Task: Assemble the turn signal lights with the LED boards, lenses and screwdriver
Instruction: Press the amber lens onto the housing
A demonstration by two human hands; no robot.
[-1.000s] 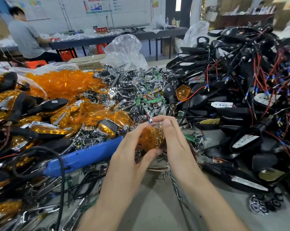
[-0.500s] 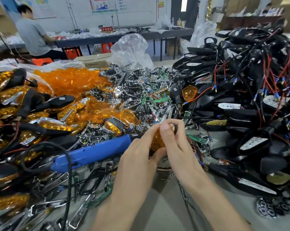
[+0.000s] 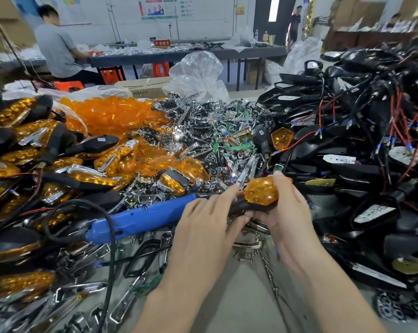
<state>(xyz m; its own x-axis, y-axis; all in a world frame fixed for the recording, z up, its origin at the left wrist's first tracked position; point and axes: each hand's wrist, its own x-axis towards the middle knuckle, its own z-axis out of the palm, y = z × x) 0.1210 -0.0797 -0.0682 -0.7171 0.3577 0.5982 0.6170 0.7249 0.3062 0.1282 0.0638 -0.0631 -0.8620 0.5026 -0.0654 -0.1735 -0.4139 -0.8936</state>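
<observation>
Over the middle of the desk (image 3: 239, 296), both hands hold one turn signal light (image 3: 261, 191), amber lens up. The right hand (image 3: 287, 212) has its fingers curled round the light's right end. The left hand (image 3: 203, 227) pinches the black housing at the left end between forefinger and thumb, its other fingers loosely together. Just left of them the blue screwdriver (image 3: 143, 216) lies flat, its tip towards the hands. Towards the far left edge a clear plastic bag (image 3: 83, 94) holds loose amber lenses (image 3: 111, 114). Behind it stands a cardboard box (image 3: 143, 88), contents hidden. Chrome reflectors and LED boards (image 3: 210, 133) are heaped loose at the far middle, and wired black housings (image 3: 347, 140) along the right edge.
</observation>
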